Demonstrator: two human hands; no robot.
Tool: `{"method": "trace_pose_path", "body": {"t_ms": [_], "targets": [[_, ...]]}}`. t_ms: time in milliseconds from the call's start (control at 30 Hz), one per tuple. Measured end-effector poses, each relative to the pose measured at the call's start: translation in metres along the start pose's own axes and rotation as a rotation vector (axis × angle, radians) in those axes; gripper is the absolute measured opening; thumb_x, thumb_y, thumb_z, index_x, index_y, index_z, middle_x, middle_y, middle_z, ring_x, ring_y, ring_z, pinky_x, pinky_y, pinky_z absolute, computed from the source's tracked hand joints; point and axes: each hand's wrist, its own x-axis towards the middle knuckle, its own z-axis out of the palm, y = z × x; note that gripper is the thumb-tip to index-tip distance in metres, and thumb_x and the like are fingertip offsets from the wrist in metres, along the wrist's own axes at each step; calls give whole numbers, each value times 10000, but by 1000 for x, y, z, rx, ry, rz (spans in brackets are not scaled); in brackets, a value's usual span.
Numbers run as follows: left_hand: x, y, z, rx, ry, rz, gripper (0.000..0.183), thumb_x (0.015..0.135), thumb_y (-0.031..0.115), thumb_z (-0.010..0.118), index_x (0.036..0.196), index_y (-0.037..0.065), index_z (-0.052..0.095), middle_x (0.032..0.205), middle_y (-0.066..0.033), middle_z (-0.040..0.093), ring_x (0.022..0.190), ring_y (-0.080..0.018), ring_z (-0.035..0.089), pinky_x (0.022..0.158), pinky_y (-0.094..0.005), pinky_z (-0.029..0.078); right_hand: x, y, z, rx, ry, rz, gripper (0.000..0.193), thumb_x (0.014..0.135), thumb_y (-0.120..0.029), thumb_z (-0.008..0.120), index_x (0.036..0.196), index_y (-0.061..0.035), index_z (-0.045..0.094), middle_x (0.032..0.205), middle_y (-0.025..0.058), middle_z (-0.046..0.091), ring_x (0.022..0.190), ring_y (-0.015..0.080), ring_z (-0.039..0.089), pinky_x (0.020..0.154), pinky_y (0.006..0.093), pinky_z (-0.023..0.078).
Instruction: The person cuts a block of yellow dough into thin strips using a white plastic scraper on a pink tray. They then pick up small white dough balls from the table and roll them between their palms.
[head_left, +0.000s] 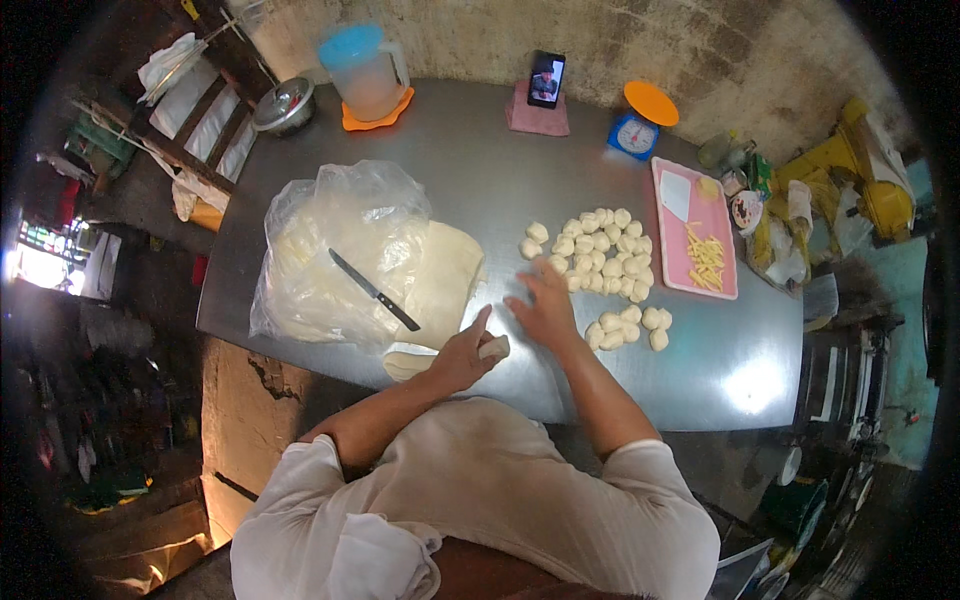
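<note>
My left hand (pixel 465 358) is closed round a small piece of dough (pixel 495 347), close to the table's near edge. My right hand (pixel 547 308) has its fingers spread over the metal table, fingertips beside a cluster of dough balls (pixel 598 240); I cannot tell whether they touch one. Nearer me is a smaller group of balls (pixel 612 330). Left of my hands lies a big slab of dough (pixel 450 262), partly under a clear plastic bag (pixel 335 215). A black-handled knife (pixel 375 290) rests on the bag. A cut dough strip (pixel 408 364) lies by the near edge.
On the right, a pink tray (pixel 694 275) carries a white scraper (pixel 675 195) and yellow strips. Along the back stand a lidded pot (pixel 285 106), a blue-lidded pitcher (pixel 362 80), a phone (pixel 546 80) on a cloth, and a blue scale (pixel 634 136) with an orange pan.
</note>
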Motion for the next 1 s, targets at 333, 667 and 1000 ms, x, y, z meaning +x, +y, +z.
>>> {"method": "trace_pose_path", "body": {"t_ms": [333,667,1000], "targets": [[21,-15,24,56,112,531,754,925,250,760,1541,16,393,1305,-206,649,1226,-336,623,1035,-457,491,-86,-57,-18,283,-252,524,358,954,-361,702,1108,-56,595,798,182,728,730,324,733,649,454,566],[26,-1,45,184,-332,822,271,973,290,601,874,39,619,770,-90,654,754,-248,648,677,-375,511,-93,20,-13,48,109,464,271,845,-198,774,1031,-81,615,753,154,700,683,367,710,625,451,558],[3,-25,23,64,-188,151,702,839,90,700,1485,27,432,1226,-226,570,1152,-401,582,999,-465,486,-75,-2,-25,98,-71,298,561,771,-342,878,1182,-24,667,1239,215,673,1164,368,647,970,446,518]]}}
